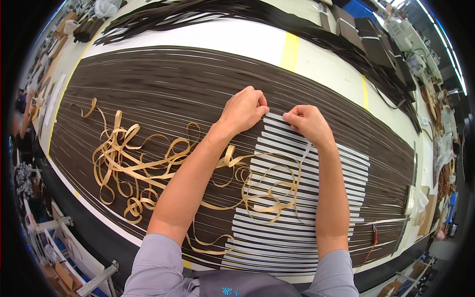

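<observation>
My left hand (246, 109) is closed in a pinch at the far end of a row of short white strips (292, 168). What its fingertips hold, if anything, is too small to make out. Just to its right, my right hand (310, 123) pinches a narrow tape, whose pale tail (306, 151) hangs below the palm towards tan loops. The white strips lie side by side on long dark brown strips (163, 84), which spread flat across the table. Tangled tan ribbon-like tape (118, 153) is heaped left of my left forearm, and some loops lie between my arms.
A bundle of loose dark strips (237, 9) runs along the table's far side, with stacked dark pieces (368, 34) at the far right. A small red-handled tool (375, 234) lies near the right end. Metal-framed shelving (94, 279) stands below the near left edge.
</observation>
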A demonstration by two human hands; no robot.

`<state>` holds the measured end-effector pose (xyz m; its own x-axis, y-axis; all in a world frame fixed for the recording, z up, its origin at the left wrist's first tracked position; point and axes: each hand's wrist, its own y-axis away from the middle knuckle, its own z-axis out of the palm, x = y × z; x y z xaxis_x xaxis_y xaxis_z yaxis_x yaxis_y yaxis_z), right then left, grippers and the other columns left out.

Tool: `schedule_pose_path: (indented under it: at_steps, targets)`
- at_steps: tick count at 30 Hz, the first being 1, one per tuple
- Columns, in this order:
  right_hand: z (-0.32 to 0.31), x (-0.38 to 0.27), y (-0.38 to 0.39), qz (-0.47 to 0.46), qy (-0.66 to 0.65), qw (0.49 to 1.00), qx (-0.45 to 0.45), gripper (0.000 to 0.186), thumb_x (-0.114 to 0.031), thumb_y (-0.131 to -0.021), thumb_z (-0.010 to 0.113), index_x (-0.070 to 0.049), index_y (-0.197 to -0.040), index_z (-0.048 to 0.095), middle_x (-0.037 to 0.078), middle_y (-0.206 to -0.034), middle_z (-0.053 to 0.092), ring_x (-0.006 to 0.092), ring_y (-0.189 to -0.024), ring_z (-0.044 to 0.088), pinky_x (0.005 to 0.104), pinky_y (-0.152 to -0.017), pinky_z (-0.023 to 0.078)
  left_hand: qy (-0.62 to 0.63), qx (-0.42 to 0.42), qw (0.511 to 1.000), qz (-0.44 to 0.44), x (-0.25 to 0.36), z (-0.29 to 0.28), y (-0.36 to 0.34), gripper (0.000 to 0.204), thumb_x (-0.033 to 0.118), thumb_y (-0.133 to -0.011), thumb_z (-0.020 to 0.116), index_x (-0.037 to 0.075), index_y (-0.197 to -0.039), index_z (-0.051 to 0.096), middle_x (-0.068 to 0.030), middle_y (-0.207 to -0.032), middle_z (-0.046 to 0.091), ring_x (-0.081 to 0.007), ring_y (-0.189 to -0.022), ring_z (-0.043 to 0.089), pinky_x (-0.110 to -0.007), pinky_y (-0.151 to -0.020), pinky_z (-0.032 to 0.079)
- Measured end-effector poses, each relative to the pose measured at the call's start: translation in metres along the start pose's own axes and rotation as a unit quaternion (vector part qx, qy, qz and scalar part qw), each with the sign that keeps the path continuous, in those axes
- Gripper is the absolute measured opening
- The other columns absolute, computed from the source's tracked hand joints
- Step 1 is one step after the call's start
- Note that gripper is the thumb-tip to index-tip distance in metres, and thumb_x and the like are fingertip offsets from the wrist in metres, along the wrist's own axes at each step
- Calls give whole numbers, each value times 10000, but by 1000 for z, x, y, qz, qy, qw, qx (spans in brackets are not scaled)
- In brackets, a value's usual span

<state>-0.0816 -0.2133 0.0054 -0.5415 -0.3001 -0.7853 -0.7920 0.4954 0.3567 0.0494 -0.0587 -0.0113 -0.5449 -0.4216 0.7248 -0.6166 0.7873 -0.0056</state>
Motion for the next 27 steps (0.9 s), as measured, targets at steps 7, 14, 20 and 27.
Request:
schedule_pose_path:
  at_steps: [7,14,20,27]
  targets:
    - [-5,-18,14,-4,78,996,42,192,-206,-826,704,-29,-759,669,9,-620,593,61,-552,481,234,-502,375,-27,32,999,-10,5,8,3,196,198,-815,718,26,-851,630,-90,-891,595,-253,-818,611,-378,-742,497]
    - [-49,-4,32,19,146,989,34,208,-228,-810,729,-33,-771,666,-3,-621,592,64,-510,473,238,-468,362,-29,10,999,-35,3,5,1,203,191,-801,732,47,-859,600,-102,-946,588,-312,-893,611,-422,-780,495]
    - [-66,25,37,27,21,998,51,206,-224,-821,738,-45,-771,649,-19,-626,568,52,-505,447,202,-456,332,-30,1,999,-37,7,6,-1,192,182,-803,724,42,-860,606,-92,-929,584,-294,-875,609,-414,-771,492]
    - [-60,32,31,32,91,991,89,223,-221,-783,757,-21,-756,664,25,-633,594,106,-584,538,283,-556,448,-39,-1,998,-41,7,5,-1,198,189,-803,726,36,-854,611,-89,-930,585,-281,-863,607,-403,-760,486]
